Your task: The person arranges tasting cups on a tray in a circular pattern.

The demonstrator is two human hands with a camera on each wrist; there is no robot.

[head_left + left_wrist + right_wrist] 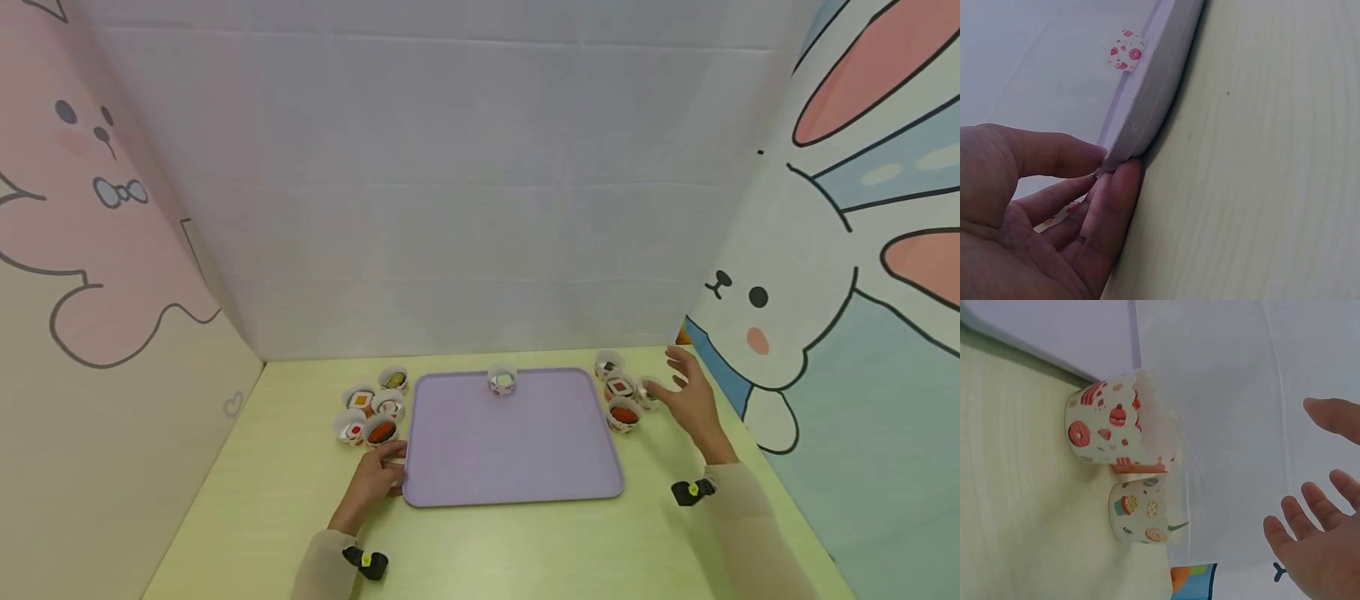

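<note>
A lavender tray (513,442) lies on the table, with one patterned paper cup (502,381) at its far edge holding something pale green. My left hand (372,483) pinches the tray's left edge; in the left wrist view the thumb is over the rim and fingers (1110,209) are against its side. Just beyond this hand stands a paper cup with an orange-topped dark piece (382,432). My right hand (692,404) is raised with spread fingers and holds nothing. Its thumb overlaps the outermost cup (647,395) of the right group in the head view, but the right wrist view shows it apart from the cups (1107,422).
Several paper cups with sushi-like pieces (361,401) cluster left of the tray. Another group, including a cup with a red-orange filling (623,415), stands by its right edge. A white sheet (450,183) rises behind the table, and rabbit-printed panels (795,333) flank both sides.
</note>
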